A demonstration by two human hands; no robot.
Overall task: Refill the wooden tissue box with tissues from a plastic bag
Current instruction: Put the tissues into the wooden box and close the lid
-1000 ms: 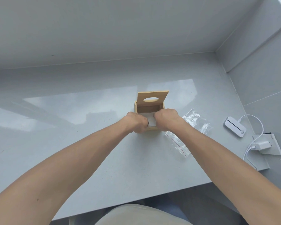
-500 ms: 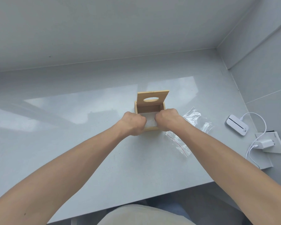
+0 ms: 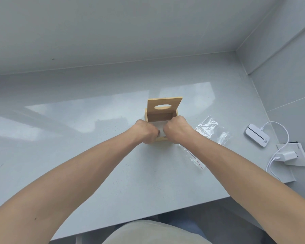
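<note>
The wooden tissue box point(image 3: 161, 118) sits in the middle of the grey counter point(image 3: 77, 138), and everything else is best found from it. Both hands are down on the near part of the box, the left hand point(image 3: 145, 132) on its left side and the right hand point(image 3: 176, 129) on its right side. The fingers of both hands are curled shut, and they look like they are pressing on the white tissues point(image 3: 161, 126) inside, but I cannot tell just what each fingertip holds. To do this step well, push the stack down flat and even, a little at a time, and tuck the corners under the walls so nothing sticks up. Then the lid point(image 3: 164, 105) can fold down. The box is light brown wood with straight walls. Its lid stands up at the far side of the box and has an oval hole in it. Just to the right of the box lies the plastic bag point(image 3: 209, 131), clear, crinkly and flat, so it looks empty.
</note>
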